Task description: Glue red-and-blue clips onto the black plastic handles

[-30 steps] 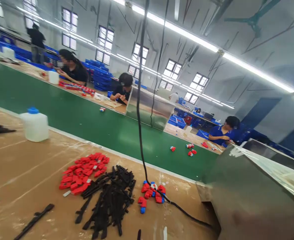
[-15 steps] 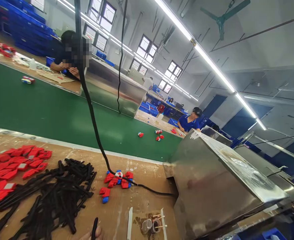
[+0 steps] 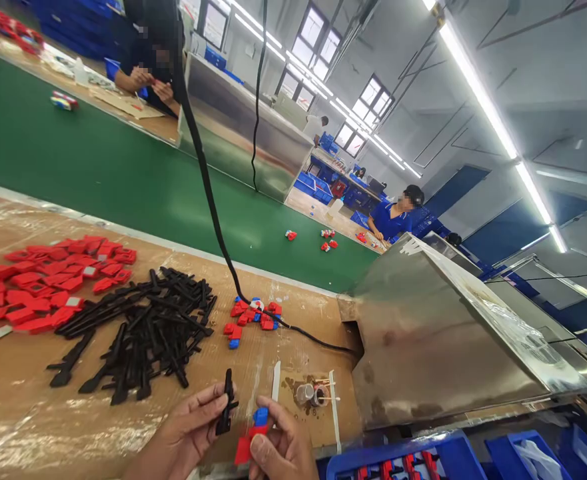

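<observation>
Now your left hand (image 3: 189,427) pinches a slim black part (image 3: 226,403), your right hand (image 3: 286,445) grips a red-and-blue piece (image 3: 258,431) just beside it, both nearer you than the black pile (image 3: 156,333) and to its right, with red pieces (image 3: 48,280) heaped on its left.

A green conveyor belt (image 3: 173,207) runs from the left toward a metal housing (image 3: 423,353) at right; a black cable (image 3: 204,167) trails to its opening (image 3: 357,335). Across the belt are a dark-clad person (image 3: 146,50), a second metal housing (image 3: 238,127) and, farther right, a blue-shirted person (image 3: 390,220). Fluorescent lights (image 3: 483,93) hang overhead.
</observation>
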Demonstrator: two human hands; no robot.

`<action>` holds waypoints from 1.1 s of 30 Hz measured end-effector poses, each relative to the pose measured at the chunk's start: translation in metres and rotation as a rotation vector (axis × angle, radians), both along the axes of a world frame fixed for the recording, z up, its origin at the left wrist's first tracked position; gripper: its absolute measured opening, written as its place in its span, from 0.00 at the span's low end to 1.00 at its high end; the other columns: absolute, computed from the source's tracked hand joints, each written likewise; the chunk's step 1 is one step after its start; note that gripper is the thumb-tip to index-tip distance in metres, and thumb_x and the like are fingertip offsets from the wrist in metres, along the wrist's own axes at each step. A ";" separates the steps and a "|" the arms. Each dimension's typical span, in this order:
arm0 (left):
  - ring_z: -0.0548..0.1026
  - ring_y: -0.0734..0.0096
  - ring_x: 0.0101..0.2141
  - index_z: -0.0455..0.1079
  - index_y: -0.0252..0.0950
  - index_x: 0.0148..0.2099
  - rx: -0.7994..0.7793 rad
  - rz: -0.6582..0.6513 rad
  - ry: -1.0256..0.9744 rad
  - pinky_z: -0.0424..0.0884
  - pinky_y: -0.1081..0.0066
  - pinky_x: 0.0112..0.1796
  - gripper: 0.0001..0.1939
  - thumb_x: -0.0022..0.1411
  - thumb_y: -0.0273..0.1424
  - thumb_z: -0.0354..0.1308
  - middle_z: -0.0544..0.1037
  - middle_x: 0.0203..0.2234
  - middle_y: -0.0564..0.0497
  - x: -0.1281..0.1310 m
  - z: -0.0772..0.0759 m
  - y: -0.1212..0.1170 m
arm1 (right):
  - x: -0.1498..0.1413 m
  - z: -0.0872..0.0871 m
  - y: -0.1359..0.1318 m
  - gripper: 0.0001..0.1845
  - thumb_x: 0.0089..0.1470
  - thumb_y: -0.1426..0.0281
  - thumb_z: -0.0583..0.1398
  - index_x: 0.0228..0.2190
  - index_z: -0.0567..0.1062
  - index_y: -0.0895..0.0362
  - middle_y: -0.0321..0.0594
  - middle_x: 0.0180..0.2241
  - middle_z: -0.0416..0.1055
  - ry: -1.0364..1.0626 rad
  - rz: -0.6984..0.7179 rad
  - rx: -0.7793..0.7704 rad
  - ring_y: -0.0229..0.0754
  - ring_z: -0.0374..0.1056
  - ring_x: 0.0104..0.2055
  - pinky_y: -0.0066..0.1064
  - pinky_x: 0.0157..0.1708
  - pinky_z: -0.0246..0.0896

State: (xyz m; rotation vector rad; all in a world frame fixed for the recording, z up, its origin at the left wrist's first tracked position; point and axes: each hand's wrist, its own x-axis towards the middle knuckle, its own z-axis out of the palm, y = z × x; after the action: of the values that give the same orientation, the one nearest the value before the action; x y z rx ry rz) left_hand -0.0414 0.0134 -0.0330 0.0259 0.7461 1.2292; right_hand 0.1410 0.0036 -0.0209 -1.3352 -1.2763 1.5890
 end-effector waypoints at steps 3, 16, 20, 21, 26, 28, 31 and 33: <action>0.71 0.74 0.28 0.84 0.35 0.40 0.052 -0.093 0.058 0.69 0.77 0.28 0.26 0.36 0.39 0.83 0.80 0.30 0.52 -0.003 0.007 -0.001 | -0.003 0.005 -0.002 0.55 0.45 0.37 0.68 0.60 0.73 0.66 0.32 0.19 0.66 0.041 0.002 -0.024 0.33 0.59 0.16 0.25 0.16 0.59; 0.62 0.75 0.22 0.76 0.33 0.27 0.180 -0.135 0.234 0.59 0.75 0.23 0.25 0.41 0.48 0.79 0.69 0.21 0.55 0.004 0.011 -0.006 | -0.005 -0.003 -0.003 0.52 0.49 0.38 0.66 0.60 0.74 0.65 0.31 0.16 0.64 0.010 0.024 -0.033 0.30 0.54 0.14 0.21 0.13 0.52; 0.64 0.73 0.22 0.75 0.34 0.28 0.269 -0.154 0.357 0.60 0.74 0.24 0.27 0.44 0.53 0.76 0.71 0.20 0.54 0.004 -0.005 -0.001 | -0.006 -0.009 -0.008 0.47 0.50 0.37 0.65 0.58 0.78 0.61 0.42 0.29 0.71 -0.086 -0.053 0.068 0.28 0.55 0.16 0.22 0.11 0.52; 0.64 0.73 0.22 0.75 0.35 0.28 0.299 -0.164 0.388 0.60 0.73 0.25 0.27 0.45 0.54 0.75 0.71 0.19 0.54 0.003 -0.008 0.001 | -0.007 -0.007 -0.009 0.45 0.52 0.38 0.65 0.57 0.78 0.59 0.46 0.36 0.73 -0.117 -0.066 0.094 0.28 0.58 0.17 0.22 0.11 0.54; 0.65 0.73 0.21 0.73 0.36 0.27 0.408 -0.191 0.501 0.61 0.73 0.24 0.28 0.48 0.56 0.73 0.70 0.18 0.54 -0.003 -0.008 0.004 | -0.012 0.012 -0.018 0.35 0.61 0.43 0.60 0.60 0.77 0.52 0.49 0.45 0.71 -0.225 -0.032 0.177 0.33 0.66 0.23 0.25 0.16 0.63; 0.64 0.73 0.21 0.72 0.36 0.26 0.399 -0.185 0.501 0.61 0.73 0.24 0.29 0.46 0.58 0.73 0.68 0.18 0.55 -0.005 -0.002 0.003 | -0.014 0.016 -0.019 0.34 0.63 0.44 0.58 0.60 0.77 0.52 0.49 0.44 0.71 -0.242 -0.021 0.200 0.33 0.66 0.22 0.25 0.16 0.62; 0.63 0.74 0.21 0.72 0.36 0.27 0.406 -0.189 0.496 0.60 0.74 0.24 0.30 0.47 0.59 0.71 0.66 0.18 0.57 -0.006 0.000 0.003 | -0.015 0.014 -0.021 0.33 0.64 0.45 0.58 0.59 0.77 0.52 0.49 0.46 0.72 -0.257 -0.038 0.238 0.31 0.65 0.22 0.24 0.17 0.61; 0.61 0.75 0.20 0.71 0.36 0.27 0.452 -0.215 0.505 0.60 0.74 0.23 0.30 0.48 0.60 0.70 0.65 0.18 0.58 -0.006 -0.007 0.005 | -0.016 0.009 -0.022 0.32 0.64 0.46 0.58 0.59 0.77 0.52 0.48 0.48 0.73 -0.272 -0.059 0.277 0.30 0.64 0.21 0.24 0.17 0.63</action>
State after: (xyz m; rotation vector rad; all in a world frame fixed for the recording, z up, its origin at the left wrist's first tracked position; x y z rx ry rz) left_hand -0.0472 0.0187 -0.0395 0.7933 0.8553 1.1717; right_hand 0.1252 -0.0181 -0.0115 -1.4272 -1.5407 1.1671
